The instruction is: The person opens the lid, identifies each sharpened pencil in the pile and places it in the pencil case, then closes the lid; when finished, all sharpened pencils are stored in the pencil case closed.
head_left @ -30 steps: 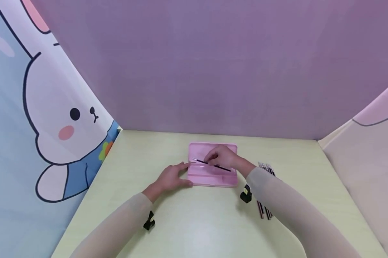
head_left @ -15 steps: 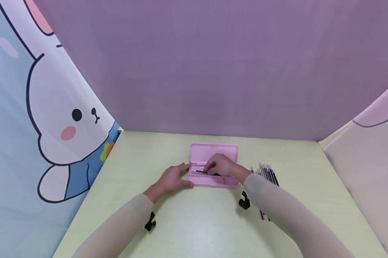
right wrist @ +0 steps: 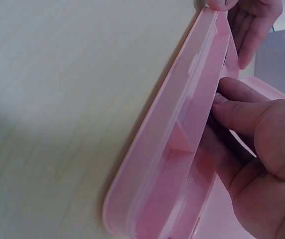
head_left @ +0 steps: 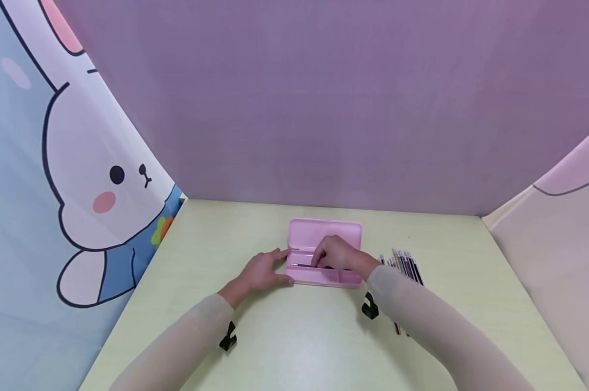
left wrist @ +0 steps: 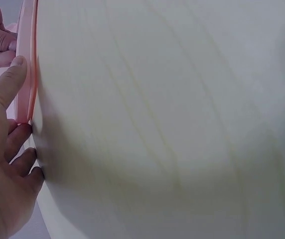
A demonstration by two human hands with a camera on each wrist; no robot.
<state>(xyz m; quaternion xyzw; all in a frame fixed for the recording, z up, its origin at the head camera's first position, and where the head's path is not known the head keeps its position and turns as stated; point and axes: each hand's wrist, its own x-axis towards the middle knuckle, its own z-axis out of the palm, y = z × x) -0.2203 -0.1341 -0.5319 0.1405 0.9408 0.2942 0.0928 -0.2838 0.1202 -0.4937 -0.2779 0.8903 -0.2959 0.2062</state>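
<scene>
One dark pencil point(head_left: 301, 265) (slim, pale-ended) is pinched by right fingers point(right wrist: 237, 113) in a pink case point(head_left: 314, 277); left fingers point(head_left: 280, 253) spread.

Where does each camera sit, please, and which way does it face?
Head: on the head, facing forward and down at pink case and pencils; sleeves, left hand, right hand.
Left wrist: worn there, facing the case's edge and table; left hand, part of right hand.
Right wrist: worn there, facing the case's compartments; right hand, part of left hand.
Both wrist views share the case.
</scene>
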